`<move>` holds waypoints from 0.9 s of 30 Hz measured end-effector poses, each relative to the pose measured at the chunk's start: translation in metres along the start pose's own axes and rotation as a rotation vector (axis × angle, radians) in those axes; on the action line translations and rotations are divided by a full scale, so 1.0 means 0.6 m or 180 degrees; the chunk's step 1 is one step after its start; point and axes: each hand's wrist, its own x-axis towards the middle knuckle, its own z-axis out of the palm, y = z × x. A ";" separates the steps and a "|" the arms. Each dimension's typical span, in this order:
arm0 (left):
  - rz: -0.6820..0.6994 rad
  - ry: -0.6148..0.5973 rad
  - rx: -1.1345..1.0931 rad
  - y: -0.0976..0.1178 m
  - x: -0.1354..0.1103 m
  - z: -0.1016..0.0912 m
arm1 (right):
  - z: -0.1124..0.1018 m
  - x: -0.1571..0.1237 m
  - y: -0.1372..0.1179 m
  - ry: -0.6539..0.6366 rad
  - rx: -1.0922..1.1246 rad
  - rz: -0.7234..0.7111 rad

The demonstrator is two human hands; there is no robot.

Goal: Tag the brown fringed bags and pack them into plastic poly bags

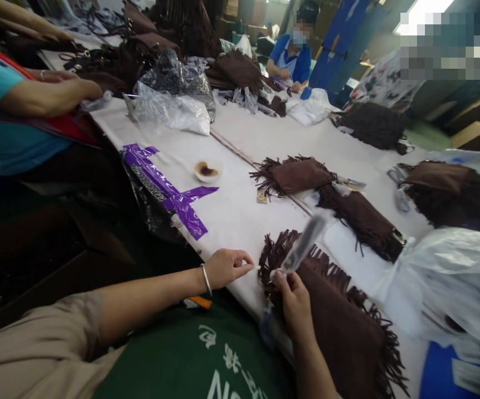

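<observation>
Brown suede fringed handbag (331,327) lies under the right hand (292,302), which grips a clear plastic sleeve (302,246). Just left of the fringe, the left hand (227,269) pinches its fingertips; whether they hold anything cannot be told.

Flat fringed brown suede bag (335,332)

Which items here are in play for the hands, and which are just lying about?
In play: right hand, clear plastic sleeve, fringed brown suede bag, left hand.
Lying about: purple tape, white dish, farther fringed bag.
</observation>
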 end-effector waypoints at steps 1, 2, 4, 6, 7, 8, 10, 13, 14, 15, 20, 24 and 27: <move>-0.0006 -0.0110 -0.0088 0.002 0.003 0.013 | -0.005 -0.002 0.004 0.0030 0.0260 0.0036; -0.0008 -0.0199 -0.0154 0.004 0.006 0.024 | -0.008 -0.003 0.007 0.0048 0.0487 0.0078; -0.0002 -0.0319 -0.0208 0.009 0.012 0.040 | -0.010 -0.004 0.010 0.0080 0.0834 0.0166; 0.0018 -0.0363 -0.0186 0.013 0.019 0.047 | -0.010 -0.004 0.011 0.0095 0.0991 0.0193; 0.0030 -0.0363 -0.0164 0.015 0.022 0.049 | -0.010 -0.004 0.012 0.0094 0.1009 0.0188; 0.0048 -0.0356 -0.0145 0.017 0.025 0.049 | -0.011 -0.004 0.012 0.0081 0.1019 0.0184; 0.0110 -0.0349 -0.0135 0.018 0.031 0.050 | -0.012 -0.004 0.013 0.0006 0.1053 0.0206; 0.0243 -0.0409 -0.0223 0.016 0.037 0.053 | -0.013 -0.006 0.012 -0.0058 0.1123 0.0241; 0.0285 -0.0446 -0.0266 0.015 0.039 0.055 | -0.013 -0.007 0.011 -0.0062 0.1142 0.0244; 0.0319 -0.0480 -0.0304 0.014 0.041 0.057 | -0.013 -0.007 0.009 -0.0054 0.1149 0.0248; 0.0365 -0.0537 -0.0202 0.013 0.048 0.060 | -0.011 -0.007 0.007 -0.0043 0.1148 0.0295; 0.0390 -0.0472 0.0042 0.017 0.049 0.054 | -0.011 -0.005 0.010 0.0027 0.1125 0.0263; 0.0411 -0.0459 0.0136 0.019 0.047 0.053 | -0.010 -0.004 0.013 0.0022 0.1169 0.0285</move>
